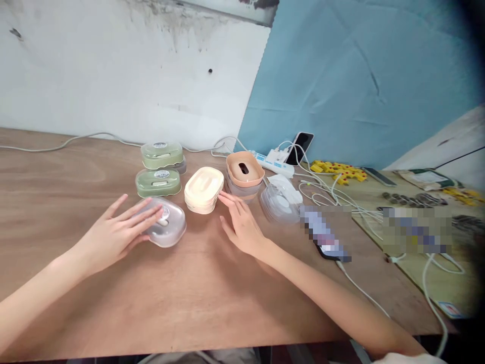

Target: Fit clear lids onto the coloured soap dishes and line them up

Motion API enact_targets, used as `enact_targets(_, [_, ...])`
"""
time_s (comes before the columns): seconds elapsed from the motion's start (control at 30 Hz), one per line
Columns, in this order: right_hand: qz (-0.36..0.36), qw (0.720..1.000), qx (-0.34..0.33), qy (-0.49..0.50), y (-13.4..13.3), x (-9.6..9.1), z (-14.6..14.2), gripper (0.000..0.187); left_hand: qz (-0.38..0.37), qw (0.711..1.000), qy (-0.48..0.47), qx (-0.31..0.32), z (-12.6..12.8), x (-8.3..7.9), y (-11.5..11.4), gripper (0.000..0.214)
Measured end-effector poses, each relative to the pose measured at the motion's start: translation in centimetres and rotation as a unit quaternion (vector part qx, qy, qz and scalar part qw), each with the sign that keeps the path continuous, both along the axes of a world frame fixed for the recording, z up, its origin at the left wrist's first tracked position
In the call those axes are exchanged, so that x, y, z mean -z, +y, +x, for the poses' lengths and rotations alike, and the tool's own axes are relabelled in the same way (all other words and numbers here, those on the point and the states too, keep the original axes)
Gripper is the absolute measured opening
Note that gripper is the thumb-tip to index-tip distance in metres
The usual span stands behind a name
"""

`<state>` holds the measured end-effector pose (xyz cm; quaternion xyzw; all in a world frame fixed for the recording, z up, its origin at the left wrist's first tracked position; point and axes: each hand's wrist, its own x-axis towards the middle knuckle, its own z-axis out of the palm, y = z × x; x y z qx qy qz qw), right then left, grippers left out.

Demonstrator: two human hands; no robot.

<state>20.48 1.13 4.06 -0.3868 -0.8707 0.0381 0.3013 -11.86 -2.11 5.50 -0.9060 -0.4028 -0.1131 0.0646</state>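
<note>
My left hand (125, 230) lies over the left side of a grey-lilac plastic box with a clear lid (172, 230), fingers spread and stretched out. My right hand (242, 225) has its fingers extended near the right edge of a stack of cream oval trays (204, 189); whether the fingertips touch it I cannot tell. Behind the stack's right side stands an orange bowl-like part with an oval slot (244, 169), nested on grey ones (244, 191). Two green lidded boxes (158, 183) (162, 155) sit behind the lilac box, the farther one on a grey box.
Clear plastic lids (278, 202) are piled to the right. Beyond them are a power strip (273, 164), a leaning phone (300, 147), loose white cables (329, 194) and yellow pieces (337, 169). A blurred phone (326, 235) lies near my right forearm.
</note>
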Motion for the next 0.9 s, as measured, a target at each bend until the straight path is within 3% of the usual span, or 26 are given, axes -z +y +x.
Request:
enact_targets(0.1, [0.018,0.999,0.01,-0.04,1.7,-0.1,-0.8,0.053,0.051,0.997,-0.014,-0.049,-0.1,0.6,0.7,0.064])
enact_targets(0.17, [0.021,0.998,0.009,-0.062,2.5,-0.1,-1.4,0.052,0.075,0.996,-0.018,-0.048,1.2,1.1,0.4,0.071])
enact_targets(0.23, [0.024,0.996,0.007,-0.081,3.0,-0.1,-1.8,0.047,0.078,0.996,-0.033,0.011,3.1,1.8,-0.5,0.074])
enact_targets(0.3, [0.034,0.995,0.005,-0.095,2.8,-0.1,-1.8,0.037,0.04,0.991,-0.047,0.118,5.0,2.6,-1.7,0.072])
enact_targets(0.33, [0.041,0.994,-0.001,-0.1,2.3,-0.1,-1.7,0.032,0.011,0.985,-0.056,0.162,5.8,2.9,-2.2,0.071])
enact_targets(0.4, [0.057,0.992,-0.02,-0.108,0.5,0.2,-1.4,0.025,-0.028,0.976,-0.112,0.185,7.0,3.4,-2.9,0.069])
enact_targets(0.5, [0.063,0.988,-0.057,-0.132,-3.3,1.3,-1.1,0.021,-0.002,0.959,-0.204,0.199,8.0,3.7,-2.8,0.072])
enact_targets(0.6, [0.026,0.987,-0.088,-0.133,-6.6,1.9,-1.0,0.02,0.006,0.948,-0.198,0.248,8.8,3.6,-2.1,0.078])
enact_targets(0.73, [-0.094,0.983,-0.132,-0.081,-6.8,-0.9,-0.3,0.022,-0.078,0.954,-0.167,0.236,10.3,3.2,-1.6,0.086])
enact_targets(0.8, [-0.143,0.986,-0.072,-0.035,-4.9,-3.2,0.8,0.019,-0.113,0.955,-0.147,0.23,10.7,3.1,-1.5,0.09])
enact_targets(0.9, [0.001,0.993,0.113,0.014,-0.9,-5.5,2.4,0.019,-0.139,0.96,-0.114,0.216,10.9,3.2,-1.5,0.094])
